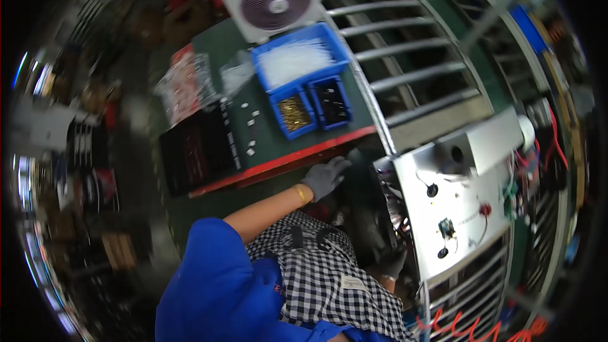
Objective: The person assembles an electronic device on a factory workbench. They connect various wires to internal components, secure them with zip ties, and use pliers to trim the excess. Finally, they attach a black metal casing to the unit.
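Note:
My left hand (326, 178), in a grey glove, hangs beside the red front edge of the green table with its fingers stretched out and nothing in them. My right hand (392, 261), in a dark glove, is low beside the near side of a metal appliance housing (421, 228). Its fingers are dark and blurred, so I cannot tell whether they grip that edge. The housing lies on the roller conveyor and has a pale flat face with round holes, a small circuit board (447, 228), a red part (485, 209) and loose wires.
On the green table (266, 142) stand blue bins of white strips (294, 63), brass-coloured pieces (293, 114) and black parts (332, 102). A fan (277, 3) stands behind them. Left are a black sheet (199, 149) and plastic bags (188, 85). Conveyor rollers (405, 44) run alongside; an orange coiled cord (468, 329) lies near.

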Demonstrator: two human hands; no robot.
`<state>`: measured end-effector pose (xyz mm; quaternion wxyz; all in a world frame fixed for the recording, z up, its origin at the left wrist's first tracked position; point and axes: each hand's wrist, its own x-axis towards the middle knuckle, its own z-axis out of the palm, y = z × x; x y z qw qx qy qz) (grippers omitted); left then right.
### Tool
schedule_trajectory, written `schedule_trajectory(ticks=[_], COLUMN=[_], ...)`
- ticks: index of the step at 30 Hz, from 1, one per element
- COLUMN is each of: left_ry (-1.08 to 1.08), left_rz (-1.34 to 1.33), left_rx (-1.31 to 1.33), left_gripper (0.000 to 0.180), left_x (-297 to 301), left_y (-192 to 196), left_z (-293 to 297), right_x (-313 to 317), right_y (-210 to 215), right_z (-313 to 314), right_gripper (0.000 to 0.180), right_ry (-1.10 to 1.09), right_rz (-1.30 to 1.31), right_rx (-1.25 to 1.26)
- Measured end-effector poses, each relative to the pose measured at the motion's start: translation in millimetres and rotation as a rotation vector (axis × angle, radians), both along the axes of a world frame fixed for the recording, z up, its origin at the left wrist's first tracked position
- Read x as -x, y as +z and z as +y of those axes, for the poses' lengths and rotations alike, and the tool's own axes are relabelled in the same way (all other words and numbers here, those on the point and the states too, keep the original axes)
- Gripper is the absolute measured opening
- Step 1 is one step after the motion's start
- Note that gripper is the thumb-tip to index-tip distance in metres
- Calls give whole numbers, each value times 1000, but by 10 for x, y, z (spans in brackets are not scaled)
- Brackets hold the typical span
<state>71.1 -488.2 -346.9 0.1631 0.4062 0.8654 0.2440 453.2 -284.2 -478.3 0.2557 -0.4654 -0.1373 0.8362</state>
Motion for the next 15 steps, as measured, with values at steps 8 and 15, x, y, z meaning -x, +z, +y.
schedule_trajectory(ticks=[8, 15], left_ry=[937, 1764], left_rz=[176, 278], left_rx=[-193, 240], left_gripper=[33, 59], left_x=[-172, 456], left_y=[359, -202], left_z=[-1983, -4404], right_x=[-317, 1469], right_y=[-980, -72], right_z=[65, -754], right_gripper=[25, 32], right_ry=[801, 1263], right_rz=[208, -29], right_rx=[-170, -604])
